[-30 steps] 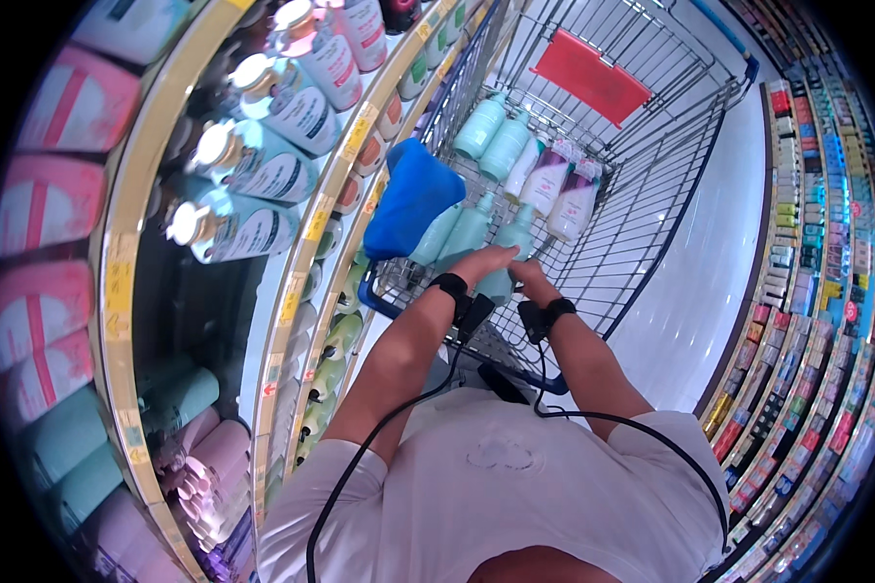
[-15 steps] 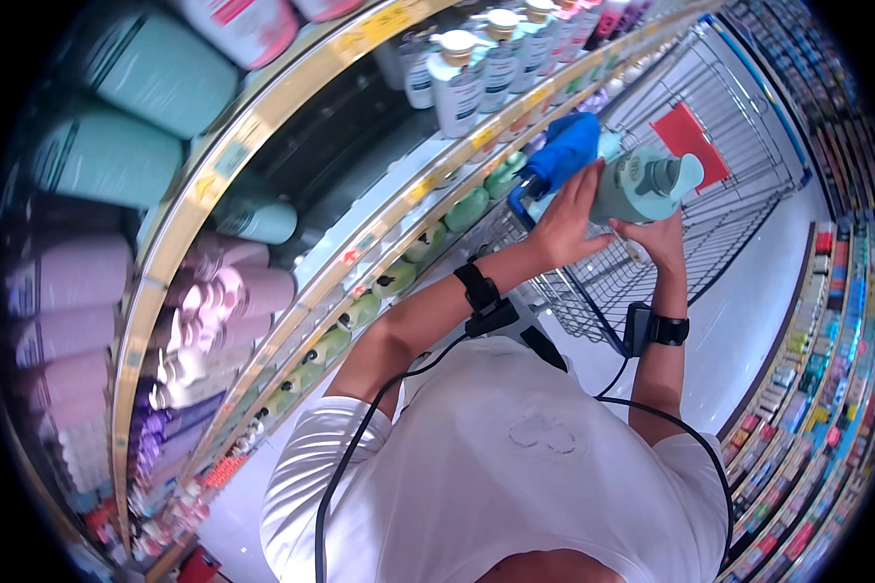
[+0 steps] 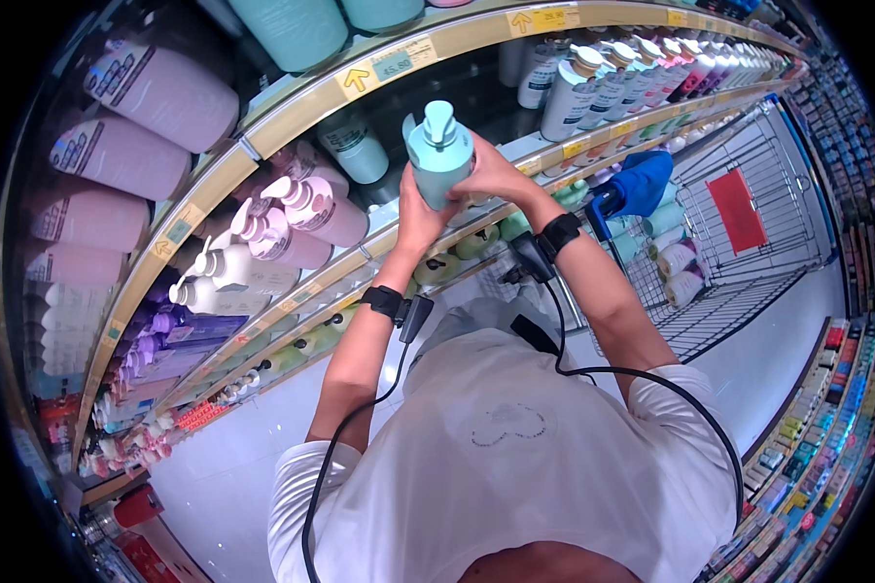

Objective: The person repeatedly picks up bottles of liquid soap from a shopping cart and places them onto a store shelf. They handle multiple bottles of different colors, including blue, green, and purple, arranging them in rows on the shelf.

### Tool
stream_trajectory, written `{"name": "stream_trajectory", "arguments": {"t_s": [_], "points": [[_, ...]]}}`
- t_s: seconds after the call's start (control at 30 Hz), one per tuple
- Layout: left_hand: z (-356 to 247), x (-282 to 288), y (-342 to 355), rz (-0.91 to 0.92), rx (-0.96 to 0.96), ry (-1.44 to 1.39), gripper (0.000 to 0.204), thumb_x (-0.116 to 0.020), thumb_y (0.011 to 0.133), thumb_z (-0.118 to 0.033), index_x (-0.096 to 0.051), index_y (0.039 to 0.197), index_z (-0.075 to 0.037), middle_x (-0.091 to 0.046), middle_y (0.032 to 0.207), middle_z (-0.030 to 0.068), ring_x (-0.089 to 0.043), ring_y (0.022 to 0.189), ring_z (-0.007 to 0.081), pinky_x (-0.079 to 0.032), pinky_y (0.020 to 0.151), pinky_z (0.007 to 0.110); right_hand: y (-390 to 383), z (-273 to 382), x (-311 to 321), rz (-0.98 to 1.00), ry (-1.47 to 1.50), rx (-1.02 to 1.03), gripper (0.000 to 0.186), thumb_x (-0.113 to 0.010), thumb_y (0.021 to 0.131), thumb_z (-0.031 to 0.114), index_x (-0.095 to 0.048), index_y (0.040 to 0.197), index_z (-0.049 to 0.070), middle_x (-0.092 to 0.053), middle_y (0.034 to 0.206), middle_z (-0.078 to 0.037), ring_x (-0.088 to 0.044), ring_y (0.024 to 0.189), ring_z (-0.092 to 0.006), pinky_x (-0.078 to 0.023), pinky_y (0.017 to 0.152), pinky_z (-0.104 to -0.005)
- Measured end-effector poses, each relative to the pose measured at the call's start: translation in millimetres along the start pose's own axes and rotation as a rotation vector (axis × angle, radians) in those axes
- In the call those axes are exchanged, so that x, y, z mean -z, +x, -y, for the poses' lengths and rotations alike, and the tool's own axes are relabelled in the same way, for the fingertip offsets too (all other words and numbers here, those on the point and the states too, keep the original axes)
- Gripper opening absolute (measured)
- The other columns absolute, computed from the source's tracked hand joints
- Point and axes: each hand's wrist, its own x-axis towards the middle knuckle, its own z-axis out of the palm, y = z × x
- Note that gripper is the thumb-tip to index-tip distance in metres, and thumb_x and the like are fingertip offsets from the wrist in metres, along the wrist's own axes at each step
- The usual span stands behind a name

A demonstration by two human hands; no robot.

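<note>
A mint-green pump bottle (image 3: 441, 167) with matching pump head (image 3: 439, 120), held roughly upright between both hands (image 3: 422, 219)

The left hand (image 3: 421, 216) and right hand (image 3: 499, 177) partly hide the lower sides of the teal pump bottle (image 3: 441, 163), the top edge cuts off large teal bottles (image 3: 292, 29) at eleven o'clock, and shelved packages (image 3: 792, 457) toward four are too small to tell.

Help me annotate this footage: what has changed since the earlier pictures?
Both hands have carried the teal pump bottle from the shopping cart leftward to the shelves. The view has swung left, putting the cart farther right. Unchanged: both hands grip the bottle; the blue item is on the cart.
</note>
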Motion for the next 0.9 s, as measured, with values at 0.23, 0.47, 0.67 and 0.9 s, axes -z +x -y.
{"name": "stream_trajectory", "arguments": {"t_s": [0.23,0.47,0.67,0.9], "points": [[29.5,34.8,-5.4,-0.132,0.152,0.008,0.083,-0.078,0.063,-0.011,-0.034,0.131,0.004,-0.054,0.117,0.0244,-0.054,0.11,0.0354,-0.043,0.093,0.04,50.2,-32.8,-41.4,0.134,0.069,-0.004,0.076,-0.075,0.05,0.003,-0.046,0.12,0.001,-0.055,0.108,-0.007,-0.051,0.103,-0.0156,-0.041,0.091,-0.0289],[60.8,21.3,-11.8,-0.372,0.144,0.118,0.081,-0.078,0.063,-0.011,-0.034,0.128,0.007,-0.048,0.121,0.0265,-0.049,0.112,0.0415,-0.039,0.097,0.043,70.9,-42.2,-42.8,0.335,-0.108,-0.064,0.082,-0.076,0.05,-0.003,-0.046,0.126,0.004,-0.047,0.125,-0.005,-0.042,0.118,-0.0166,-0.038,0.098,-0.0318],[55.3,3.4,-13.7,-0.532,0.207,0.229,0.078,-0.075,0.063,-0.009,-0.033,0.127,0.006,-0.041,0.121,0.0257,-0.041,0.115,0.0426,-0.035,0.1,0.044,62.9,-48.8,-45.9,0.312,0.088,-0.084,0.098,-0.081,0.052,0.012,-0.032,0.136,0.005,-0.043,0.123,-0.01,-0.038,0.123,-0.0265,-0.031,0.105,-0.037],[54.5,-10.1,-16.6,-0.576,0.193,0.327,0.083,-0.073,0.062,-0.006,-0.027,0.129,0.006,-0.035,0.123,0.0255,-0.036,0.118,0.0424,-0.033,0.101,0.044,62.3,-56.4,-54.7,0.205,-0.364,0.073,0.104,-0.086,0.053,0.029,-0.03,0.137,0.004,-0.041,0.127,-0.017,-0.038,0.125,-0.0304,-0.031,0.106,-0.0371]]}}
